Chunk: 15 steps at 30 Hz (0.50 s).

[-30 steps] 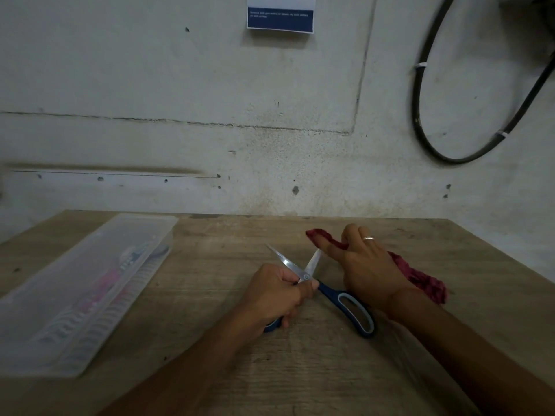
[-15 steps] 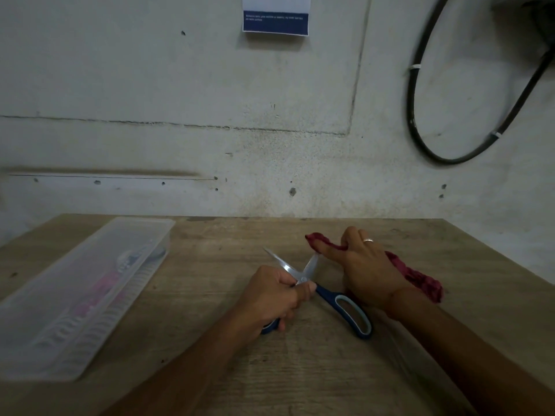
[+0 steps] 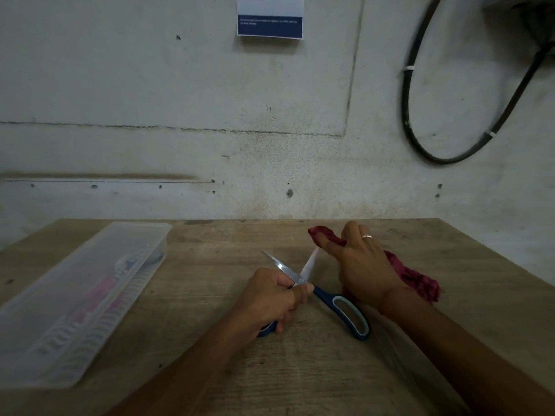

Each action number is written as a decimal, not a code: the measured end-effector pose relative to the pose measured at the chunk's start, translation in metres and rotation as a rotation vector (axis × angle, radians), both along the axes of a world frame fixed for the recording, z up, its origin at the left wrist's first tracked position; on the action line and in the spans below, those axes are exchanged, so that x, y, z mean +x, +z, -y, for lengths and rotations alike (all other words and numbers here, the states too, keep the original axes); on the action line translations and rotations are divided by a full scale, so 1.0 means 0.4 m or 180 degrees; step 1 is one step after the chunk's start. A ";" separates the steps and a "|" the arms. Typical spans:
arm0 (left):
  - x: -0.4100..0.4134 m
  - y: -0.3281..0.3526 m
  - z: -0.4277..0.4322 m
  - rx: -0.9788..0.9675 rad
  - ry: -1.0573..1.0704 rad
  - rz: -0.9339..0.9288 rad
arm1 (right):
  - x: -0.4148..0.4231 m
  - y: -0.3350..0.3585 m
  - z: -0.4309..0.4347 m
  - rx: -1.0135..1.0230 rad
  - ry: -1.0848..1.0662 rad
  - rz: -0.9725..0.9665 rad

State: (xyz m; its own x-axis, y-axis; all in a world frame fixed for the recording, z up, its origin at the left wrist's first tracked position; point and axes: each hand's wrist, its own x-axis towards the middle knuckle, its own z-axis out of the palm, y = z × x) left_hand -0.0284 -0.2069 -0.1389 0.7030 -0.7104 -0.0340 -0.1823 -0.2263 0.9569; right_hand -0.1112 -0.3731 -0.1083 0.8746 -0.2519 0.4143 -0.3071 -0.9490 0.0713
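A pair of scissors [image 3: 345, 310] with blue handles lies on the wooden table [image 3: 300, 370], its blades spread apart. My left hand [image 3: 270, 298] grips one handle near the pivot, and that handle is mostly hidden under the fingers. The other handle loop lies free toward the right. My right hand [image 3: 363, 265], with a ring on one finger, holds a dark red cloth [image 3: 420, 280]. The cloth wraps around the thumb, and the thumb's tip sits at the tip of the right blade. More cloth trails out behind the wrist.
A long translucent plastic box [image 3: 75, 301] with its lid on lies at the left of the table, with pink and dark items blurred inside. A concrete wall rises behind the table's far edge, carrying a black cable loop [image 3: 420, 139] and a paper notice [image 3: 269, 16].
The view has tilted slightly. Both hands, the scissors and the cloth stay almost in place; the blades look a little wider apart.
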 end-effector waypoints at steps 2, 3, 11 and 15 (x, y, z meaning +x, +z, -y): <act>0.002 0.000 0.003 -0.0030 0.0072 -0.0018 | -0.015 -0.006 -0.019 0.0003 0.0338 -0.0027; 0.004 -0.001 0.005 -0.0046 0.0105 -0.0008 | -0.029 -0.017 -0.028 -0.0046 0.0578 -0.0106; 0.005 -0.012 0.003 -0.0051 0.0096 0.0124 | -0.009 -0.011 -0.010 -0.0211 0.0062 -0.0162; 0.008 -0.010 0.008 -0.0026 0.0075 0.0115 | -0.033 -0.016 -0.021 -0.0227 0.0489 -0.0159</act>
